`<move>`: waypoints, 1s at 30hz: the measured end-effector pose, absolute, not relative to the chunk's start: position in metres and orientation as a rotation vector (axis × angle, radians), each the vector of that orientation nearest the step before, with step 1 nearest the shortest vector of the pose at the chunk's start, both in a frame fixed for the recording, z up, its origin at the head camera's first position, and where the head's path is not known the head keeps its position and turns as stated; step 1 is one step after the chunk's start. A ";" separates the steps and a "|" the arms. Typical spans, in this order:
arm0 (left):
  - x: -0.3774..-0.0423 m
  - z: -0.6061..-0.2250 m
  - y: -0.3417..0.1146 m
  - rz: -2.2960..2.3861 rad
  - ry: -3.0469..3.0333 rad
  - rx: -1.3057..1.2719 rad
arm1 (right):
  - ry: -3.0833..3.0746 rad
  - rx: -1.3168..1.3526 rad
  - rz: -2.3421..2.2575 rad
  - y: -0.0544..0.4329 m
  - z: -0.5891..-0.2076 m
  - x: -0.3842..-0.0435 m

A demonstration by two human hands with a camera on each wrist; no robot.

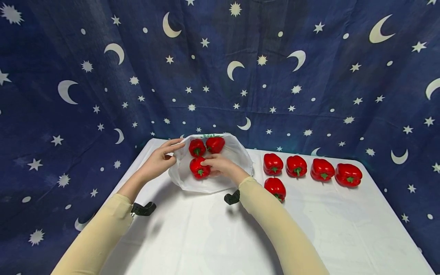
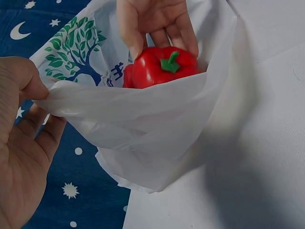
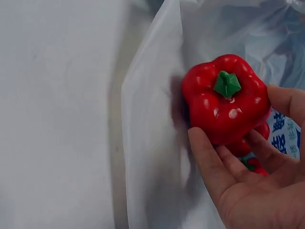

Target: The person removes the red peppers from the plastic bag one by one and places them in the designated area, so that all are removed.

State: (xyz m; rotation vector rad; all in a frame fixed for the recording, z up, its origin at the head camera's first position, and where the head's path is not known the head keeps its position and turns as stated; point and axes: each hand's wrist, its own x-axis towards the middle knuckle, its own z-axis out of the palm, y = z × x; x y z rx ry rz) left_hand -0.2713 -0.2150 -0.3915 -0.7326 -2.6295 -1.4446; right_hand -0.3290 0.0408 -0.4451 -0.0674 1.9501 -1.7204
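A white plastic bag [image 1: 237, 152] lies with its mouth open on the table, a green and blue tree print [image 2: 71, 52] on its inner side. My left hand [image 1: 156, 162] pinches the bag's left rim between thumb and fingers. Inside the mouth, my right hand [image 1: 221, 165] holds a red bell pepper [image 3: 226, 98] with a green stem, thumb on one side and fingers on the other. Deeper in the bag are two more red bell peppers, one at the left [image 1: 197, 147] and one at the right [image 1: 215, 144].
On the white table [image 1: 192, 236], right of the bag, several red bell peppers stand in a row, such as the far right pepper [image 1: 348, 175]. Another pepper [image 1: 275, 188] sits in front of the row's left end. A dark blue moon-and-star cloth [image 1: 213, 76] hangs behind.
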 end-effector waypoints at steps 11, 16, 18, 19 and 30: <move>-0.272 -0.391 -0.212 -1.427 -2.636 -0.721 | 1.920 -0.059 -1.684 0.072 -0.440 -0.325; -0.261 -0.376 -0.203 -1.433 -2.644 -0.718 | 1.932 -0.075 -1.658 0.079 -0.440 -0.325; -0.256 -0.370 -0.200 -1.439 -2.649 -0.721 | 1.922 -0.072 -1.662 0.081 -0.442 -0.324; -0.254 -0.368 -0.199 -1.443 -2.650 -0.722 | 1.922 -0.069 -1.664 0.081 -0.442 -0.324; -0.253 -0.368 -0.199 -1.446 -2.655 -0.721 | 1.930 -0.037 -1.668 0.082 -0.446 -0.321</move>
